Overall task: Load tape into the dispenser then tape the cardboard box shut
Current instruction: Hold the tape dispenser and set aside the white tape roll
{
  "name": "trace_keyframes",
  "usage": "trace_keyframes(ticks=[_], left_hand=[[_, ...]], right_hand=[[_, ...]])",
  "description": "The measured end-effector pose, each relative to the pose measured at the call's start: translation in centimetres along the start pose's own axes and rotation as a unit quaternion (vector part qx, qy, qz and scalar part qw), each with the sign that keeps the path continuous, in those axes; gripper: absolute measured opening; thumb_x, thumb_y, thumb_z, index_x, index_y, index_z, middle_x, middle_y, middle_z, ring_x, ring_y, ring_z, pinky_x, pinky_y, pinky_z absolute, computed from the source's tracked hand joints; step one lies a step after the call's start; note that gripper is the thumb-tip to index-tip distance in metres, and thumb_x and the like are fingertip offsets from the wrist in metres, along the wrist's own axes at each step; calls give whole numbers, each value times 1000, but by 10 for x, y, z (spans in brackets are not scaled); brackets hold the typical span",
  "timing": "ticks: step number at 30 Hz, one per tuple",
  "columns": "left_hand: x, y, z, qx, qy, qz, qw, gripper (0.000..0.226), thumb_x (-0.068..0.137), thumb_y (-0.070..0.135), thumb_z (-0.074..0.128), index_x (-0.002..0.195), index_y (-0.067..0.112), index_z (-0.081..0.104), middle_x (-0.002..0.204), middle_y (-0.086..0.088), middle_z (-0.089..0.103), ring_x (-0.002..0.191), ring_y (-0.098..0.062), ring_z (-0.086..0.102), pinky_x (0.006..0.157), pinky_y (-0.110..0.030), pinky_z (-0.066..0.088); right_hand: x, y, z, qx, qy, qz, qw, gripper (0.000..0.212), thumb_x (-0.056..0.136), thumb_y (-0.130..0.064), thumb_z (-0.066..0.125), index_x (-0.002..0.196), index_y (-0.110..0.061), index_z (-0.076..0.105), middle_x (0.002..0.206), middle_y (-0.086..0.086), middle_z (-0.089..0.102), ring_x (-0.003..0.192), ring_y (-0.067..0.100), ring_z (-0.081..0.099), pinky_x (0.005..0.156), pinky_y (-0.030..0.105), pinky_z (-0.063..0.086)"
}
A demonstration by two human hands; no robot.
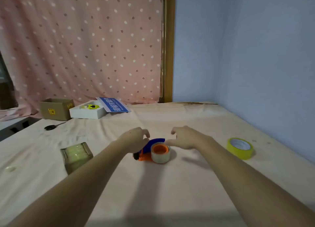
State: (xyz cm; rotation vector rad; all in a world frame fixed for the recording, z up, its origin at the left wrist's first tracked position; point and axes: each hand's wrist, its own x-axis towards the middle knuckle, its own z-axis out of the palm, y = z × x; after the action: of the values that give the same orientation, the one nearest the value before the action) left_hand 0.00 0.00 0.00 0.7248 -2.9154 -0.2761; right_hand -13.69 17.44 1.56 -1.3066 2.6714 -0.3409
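Both my hands are over the tape dispenser (148, 150), which lies on its side mid-counter (187, 184) on the pink cloth. Clear tape roll (161, 156) is seated on the dispenser's orange hub, blue guard arcing over the far side. My left hand (136, 139) is at the dispenser's left end, fingers curled loosely down on the blue part; touching it, but I cannot tell if it's an actual grip. My right hand (186, 138) is just right of the roll, half open, thumb and fingers spread, index up; the thumb tip is near or touching the guard edge, nothing held in it. Yellow tape roll (240, 148) lies flat on the counter well to the right, near the blue wall. Front left, a shrink-wrapped pack of clear tape rolls (76, 156), lying tilted, rolls stacked inside the wrap. Small clear disc (10, 168) at the far left edge, can't tell what it is. Far left back: the cardboard box (57, 109), top flaps open, yellow stickers on its front and side; the interior isn't visible from this angle. Just beside it on the right, touching or nearly so, an open white box (88, 111) with a yellow and black item (91, 106) lying inside; too small to identify. A blue sign with white characters (113, 104) leans on the white box's right rim. Black-handled scissors (51, 127) lie on the cloth in front of the cardboard box. Pink dotted curtain behind it all.
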Motion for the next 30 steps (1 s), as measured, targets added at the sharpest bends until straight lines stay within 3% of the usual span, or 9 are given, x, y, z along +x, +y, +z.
trace_keyframes(ticks=[3,7,14,18,22,24,26,30], left_hand=[[3,-3,24,-7,-31,-1,1000,42,106,38,40,145,26,51,148,-5,50,126,-27,55,103,-40,49],[10,-20,47,-5,-26,-10,1000,44,105,32,41,147,22,48,140,-7,60,122,-29,58,102,-41,48],[10,-36,64,-38,52,-14,998,26,104,35,36,127,33,48,104,-3,74,90,-28,67,82,-42,56],[13,-38,71,-68,71,-31,995,29,101,30,37,120,31,60,98,-4,76,85,-28,66,77,-39,56],[14,-37,72,-91,75,-45,992,31,99,27,39,116,33,63,91,-6,75,81,-28,67,72,-38,56],[14,-37,73,-92,75,-44,992,30,100,28,38,116,32,63,89,-3,75,79,-26,68,73,-39,57],[16,-37,74,-92,79,-41,992,30,100,29,37,115,31,63,88,1,75,77,-24,68,74,-39,58],[17,-37,76,-73,91,-41,992,29,102,29,37,115,31,62,84,0,74,73,-22,68,68,-36,56]], right_hand=[[5,-7,29,13,-26,25,999,95,69,-81,65,135,-13,51,127,9,63,106,27,63,90,43,55],[17,-14,61,69,5,29,997,89,60,-79,68,120,-16,54,112,2,64,96,22,63,76,37,52],[26,-19,99,130,64,58,988,77,56,-85,59,106,-27,53,105,-10,53,99,20,62,87,42,56],[25,-10,94,172,74,22,982,75,57,-77,66,112,-28,54,111,-10,54,100,17,61,86,44,57],[30,7,70,295,172,21,940,70,67,-56,77,124,-22,56,119,-2,56,103,17,61,91,44,56],[35,24,55,261,194,54,944,76,73,-51,78,136,-17,52,126,2,51,108,21,58,95,39,51],[38,43,47,198,166,117,959,88,71,-57,73,144,-16,45,133,5,47,118,27,57,98,40,49],[34,68,52,116,119,185,969,89,64,-58,62,142,-17,44,138,11,51,124,34,53,100,46,49]])
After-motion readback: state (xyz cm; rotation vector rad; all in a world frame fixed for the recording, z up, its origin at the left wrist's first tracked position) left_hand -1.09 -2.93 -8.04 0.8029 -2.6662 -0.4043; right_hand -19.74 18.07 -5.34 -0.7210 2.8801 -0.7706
